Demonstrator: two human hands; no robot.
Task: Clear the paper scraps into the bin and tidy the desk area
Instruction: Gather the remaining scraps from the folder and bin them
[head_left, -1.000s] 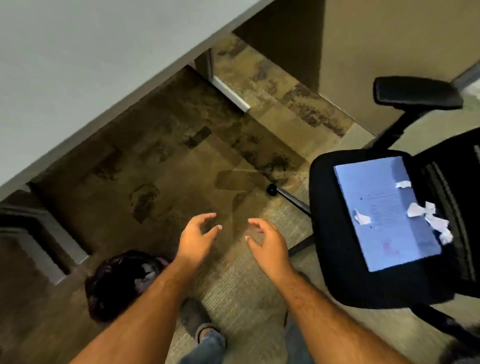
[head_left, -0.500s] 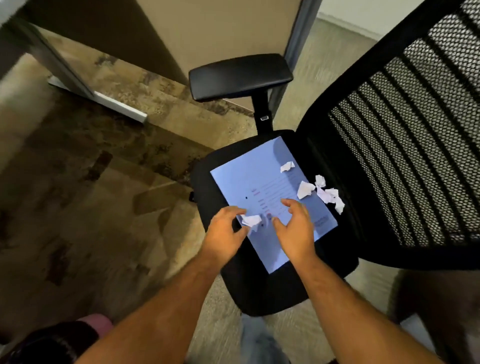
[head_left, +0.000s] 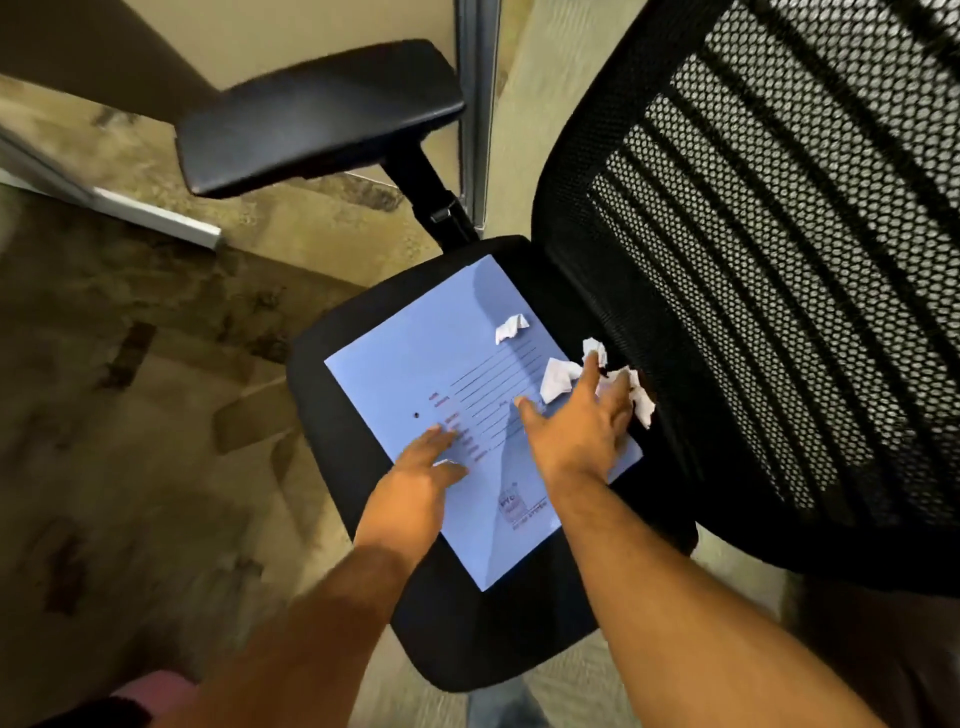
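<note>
While mottled brown carpet (head_left: 130, 415) fills the floor beside a beige partition (head_left: 311, 31), a black office chair (head_left: 467, 649) with a mesh back (head_left: 779, 260) and padded armrest (head_left: 317, 114) holds a pale blue printed sheet (head_left: 431, 374) on its seat. Both hands lie flat on the sheet, fingers straight, gripping nothing: left hand (head_left: 415, 493) near its middle, right hand (head_left: 576, 431) touching white paper scraps (head_left: 558, 379) toward the backrest.
</note>
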